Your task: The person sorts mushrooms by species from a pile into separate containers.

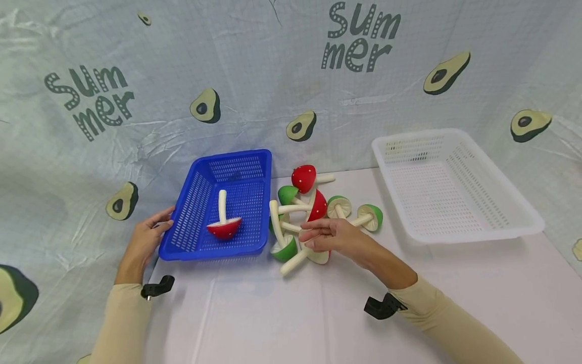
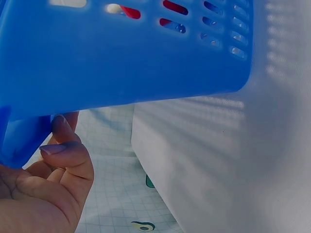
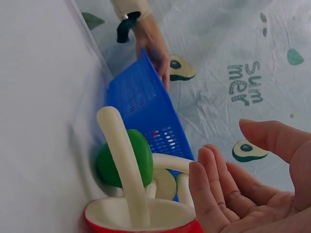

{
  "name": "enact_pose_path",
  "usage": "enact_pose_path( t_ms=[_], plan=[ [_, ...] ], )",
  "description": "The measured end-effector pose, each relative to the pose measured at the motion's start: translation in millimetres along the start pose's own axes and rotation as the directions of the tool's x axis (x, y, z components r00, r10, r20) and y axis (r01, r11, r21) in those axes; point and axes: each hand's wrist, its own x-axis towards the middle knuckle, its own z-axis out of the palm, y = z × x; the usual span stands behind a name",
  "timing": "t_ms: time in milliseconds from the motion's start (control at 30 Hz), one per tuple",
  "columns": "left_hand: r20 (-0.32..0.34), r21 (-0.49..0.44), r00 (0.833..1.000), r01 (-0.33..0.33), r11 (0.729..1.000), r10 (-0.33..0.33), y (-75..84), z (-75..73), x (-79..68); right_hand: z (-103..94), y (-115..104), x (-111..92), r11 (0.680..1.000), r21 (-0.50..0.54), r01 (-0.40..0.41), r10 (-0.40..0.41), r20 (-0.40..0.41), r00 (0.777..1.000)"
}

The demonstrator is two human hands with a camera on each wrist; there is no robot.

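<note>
My left hand (image 1: 147, 236) grips the left rim of a blue basket (image 1: 269, 202); the left wrist view shows its fingers (image 2: 68, 155) curled at the rim. One red-capped toy mushroom (image 1: 224, 228) lies inside, its white stem pointing up. My right hand (image 1: 334, 236) hovers over a pile of red and green toy mushrooms, with nothing in it. Seen in the right wrist view, its fingers (image 3: 211, 189) and thumb are apart. Near this hand are a red mushroom (image 3: 116, 145) with its stem raised and a green mushroom (image 1: 284, 248). The hand covers part of the pile.
A white basket (image 1: 473, 240) stands at the right of the white table (image 1: 254, 313). Two green mushrooms (image 1: 373, 216) lie on the pile's right side, and a red mushroom (image 1: 303, 178) is at the back. A sheet printed with avocados (image 1: 300, 126) hangs behind.
</note>
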Motion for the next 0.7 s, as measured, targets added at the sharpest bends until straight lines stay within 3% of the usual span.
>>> enact_pose_path(
  t_ms=[200,700],
  plan=[
    [-0.003,-0.014,1.0,-0.005,1.0,0.005,-0.1,-1.2,2.3,1.5,9,-6,1.0,0.006,0.014,-0.014,0.045,0.999],
    [0.003,-0.014,1.0,-0.005,1.0,0.005,-1.2,-0.7,1.4,15.7,35,-16,0.997,0.02,-0.074,0.071,0.111,0.991]
  ],
)
